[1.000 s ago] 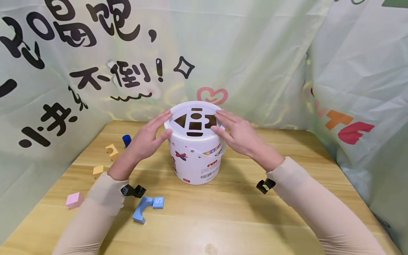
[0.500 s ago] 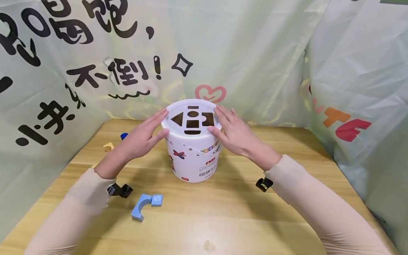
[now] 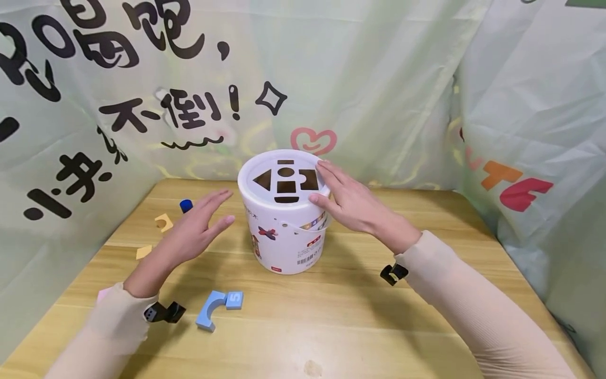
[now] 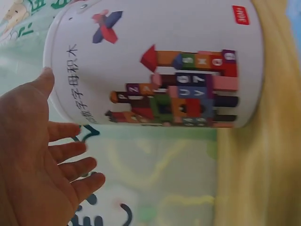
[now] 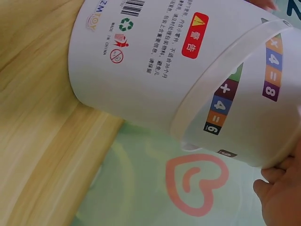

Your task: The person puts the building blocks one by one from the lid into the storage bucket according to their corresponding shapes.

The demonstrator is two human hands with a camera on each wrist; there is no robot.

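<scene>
A white toy-block bucket (image 3: 284, 247) stands upright on the table, its white lid (image 3: 258, 166) on top with several shaped holes cut through it. My right hand (image 3: 357, 208) rests at the lid's right rim, fingers straight; in the right wrist view, fingertips of that hand (image 5: 284, 195) meet the rim beside the white handle (image 5: 207, 75). To the left of the bucket, my left hand (image 3: 196, 231) is held in the air with fingers extended, apart from it and holding nothing. The left wrist view shows its spread fingers near the bucket's printed side (image 4: 155, 28).
A light-blue arch block (image 3: 208, 311) and a square block marked 5 (image 3: 234, 300) lie in front. Further left are a blue cylinder (image 3: 186, 205), two yellow blocks, one notched (image 3: 163, 222), and a partly hidden pink block (image 3: 102, 293). Printed curtains (image 3: 379, 105) enclose the table.
My left hand has come off the lid's left rim and moved down and to the left. The right hand stays at the rim, and the bucket has kept its place.
</scene>
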